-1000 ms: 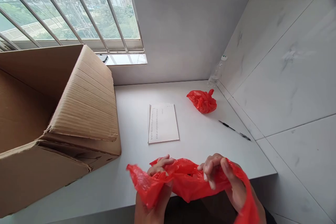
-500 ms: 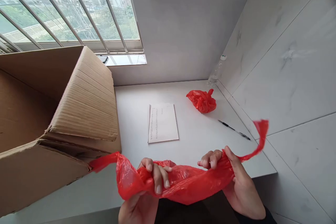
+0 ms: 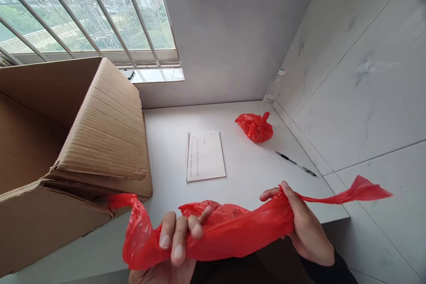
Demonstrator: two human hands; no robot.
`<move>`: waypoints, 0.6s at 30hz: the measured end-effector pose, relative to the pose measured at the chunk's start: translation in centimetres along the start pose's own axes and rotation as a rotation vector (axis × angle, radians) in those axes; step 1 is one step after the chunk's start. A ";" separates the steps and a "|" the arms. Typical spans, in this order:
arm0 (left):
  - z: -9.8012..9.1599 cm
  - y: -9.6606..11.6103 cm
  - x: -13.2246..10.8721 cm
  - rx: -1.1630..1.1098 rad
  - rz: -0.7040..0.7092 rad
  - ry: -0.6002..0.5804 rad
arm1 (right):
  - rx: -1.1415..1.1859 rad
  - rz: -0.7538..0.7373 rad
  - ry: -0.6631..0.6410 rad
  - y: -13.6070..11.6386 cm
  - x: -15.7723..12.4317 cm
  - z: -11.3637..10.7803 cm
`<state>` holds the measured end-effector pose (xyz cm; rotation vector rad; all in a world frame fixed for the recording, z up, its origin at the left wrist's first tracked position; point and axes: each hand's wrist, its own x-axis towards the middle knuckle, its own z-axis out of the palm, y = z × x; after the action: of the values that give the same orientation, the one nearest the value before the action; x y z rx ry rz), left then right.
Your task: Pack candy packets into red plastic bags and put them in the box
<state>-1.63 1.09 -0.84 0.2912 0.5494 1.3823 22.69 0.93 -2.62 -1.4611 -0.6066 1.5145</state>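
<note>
L hand [image 3: 173,248] cut off by bottom edge, wrist hidden; fingers curled tight round one end of red bag [image 3: 239,230]. R hand [image 3: 302,226] clamps other end, fingertips partly behind plastic. Bag stretched btwn hands above near edge of table [image 3: 253,173], tails loose both sides. On L, cardboard box [image 3: 100,142] close, cropped. Open tabletop ahead up to paper sheet [image 3: 205,155]; pen [image 3: 295,164] near R edge.

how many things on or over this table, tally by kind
red plastic bags: 2 (held bag stretched between left hand and right hand; bunched bag on the table)
cardboard box: 1
paper sheet: 1
pen: 1
plastic bottle: 1
total: 6
</note>
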 end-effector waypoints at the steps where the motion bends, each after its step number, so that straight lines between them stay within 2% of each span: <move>1: -0.2 0.0 0.1 0.000 -0.004 -0.062 | 0.028 0.013 -0.011 -0.2 0.0 -0.1; 3: -0.6 -0.1 0.4 0.030 -0.029 -0.175 | 0.074 0.011 -0.042 -0.5 -0.1 -0.1; 4: -0.8 -0.3 0.5 0.065 -0.045 -0.189 | 0.087 -0.005 -0.066 -0.7 -0.1 -0.1; 7: -1.0 -0.9 0.9 0.262 -0.125 -0.063 | 0.094 -0.083 -0.137 -1.4 -0.5 0.2; 10: -0.3 -1.8 1.3 0.586 -0.247 0.047 | 0.003 -0.159 -0.187 -2.2 -1.2 1.0; 14: 1.8 -2.9 1.2 0.995 -0.319 0.026 | -0.175 -0.206 -0.257 -3.1 -2.1 2.4; 18: 3.5 -4.0 -0.6 1.332 -0.254 0.075 | -0.224 -0.265 -0.325 -3.0 -2.5 3.7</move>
<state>3.57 0.19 0.23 1.1829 1.4700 0.6007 19.62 1.08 1.85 -1.2428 -1.1506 1.5175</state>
